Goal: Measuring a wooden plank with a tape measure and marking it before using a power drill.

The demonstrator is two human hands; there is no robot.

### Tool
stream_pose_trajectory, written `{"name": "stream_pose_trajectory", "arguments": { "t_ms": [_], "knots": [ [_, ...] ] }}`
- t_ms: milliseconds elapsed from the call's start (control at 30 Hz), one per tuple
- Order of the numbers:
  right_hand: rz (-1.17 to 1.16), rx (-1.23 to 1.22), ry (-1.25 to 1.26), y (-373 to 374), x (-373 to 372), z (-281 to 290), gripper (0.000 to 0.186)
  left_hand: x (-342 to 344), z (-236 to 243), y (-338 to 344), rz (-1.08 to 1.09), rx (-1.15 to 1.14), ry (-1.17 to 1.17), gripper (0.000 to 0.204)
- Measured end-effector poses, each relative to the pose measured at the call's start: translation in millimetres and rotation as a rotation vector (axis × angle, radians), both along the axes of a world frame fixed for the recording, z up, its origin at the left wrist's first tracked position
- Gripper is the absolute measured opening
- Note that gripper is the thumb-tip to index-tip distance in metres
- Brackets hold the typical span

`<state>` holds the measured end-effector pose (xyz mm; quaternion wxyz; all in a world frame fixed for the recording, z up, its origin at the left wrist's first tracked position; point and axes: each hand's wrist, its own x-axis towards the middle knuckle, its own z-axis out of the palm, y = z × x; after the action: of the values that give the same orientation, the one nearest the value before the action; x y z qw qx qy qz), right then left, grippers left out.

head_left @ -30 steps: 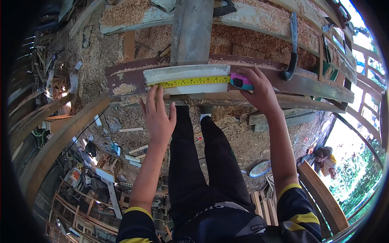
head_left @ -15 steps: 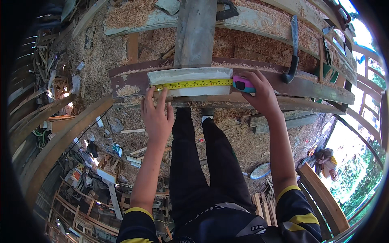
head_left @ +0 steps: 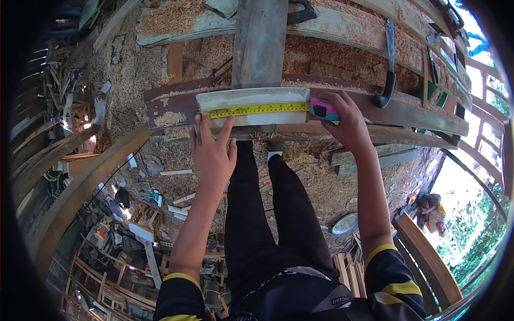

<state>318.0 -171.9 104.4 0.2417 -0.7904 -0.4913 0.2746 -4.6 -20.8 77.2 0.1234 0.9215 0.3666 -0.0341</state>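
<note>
A short board with a pale, whitish face (head_left: 257, 98) lies across a reddish-brown beam. Along it runs the yellow blade (head_left: 257, 111) of a tape measure, pulled out from end to end. My right hand (head_left: 345, 119) is closed round the pink and teal tape measure case (head_left: 323, 109) at the board's right end. At the left end, my left hand (head_left: 214, 147) has its fingers stretched and spread, the tips pressing the blade's end against the board. The blade's hook is hidden under those fingertips.
A long grey plank (head_left: 259, 43) reaches away from the board. On the beam's right part rests a black-handled blade tool (head_left: 386, 88). A dark-handled saw (head_left: 301, 13) lies at the far side. Wood shavings (head_left: 174, 24) cover planks and ground. Another person (head_left: 431, 211) is at the right.
The fingers of my left hand have spread wider, with one finger moved right along the blade. The tape case and my right hand have shifted very slightly right.
</note>
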Motion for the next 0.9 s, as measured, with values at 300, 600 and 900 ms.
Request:
{"name": "stream_pose_trajectory", "arguments": {
  "t_ms": [300, 600, 900],
  "knots": [
    [-0.005, 0.007, 0.004, -0.9, -0.8, 0.1, 0.058, -2.7, -0.7, 1.6, -0.004, -0.021, -0.062, 0.058],
    [-0.009, 0.008, -0.013, -1.2, -2.1, -0.3, 0.057, 0.1, 1.3, 2.0, 0.002, 0.004, -0.02, 0.054],
    [-0.019, -0.004, 0.001, 0.3, -3.2, 1.5, 0.057, -0.9, -0.1, 0.9, 0.016, 0.0, -0.008, 0.051]
  ]
}}
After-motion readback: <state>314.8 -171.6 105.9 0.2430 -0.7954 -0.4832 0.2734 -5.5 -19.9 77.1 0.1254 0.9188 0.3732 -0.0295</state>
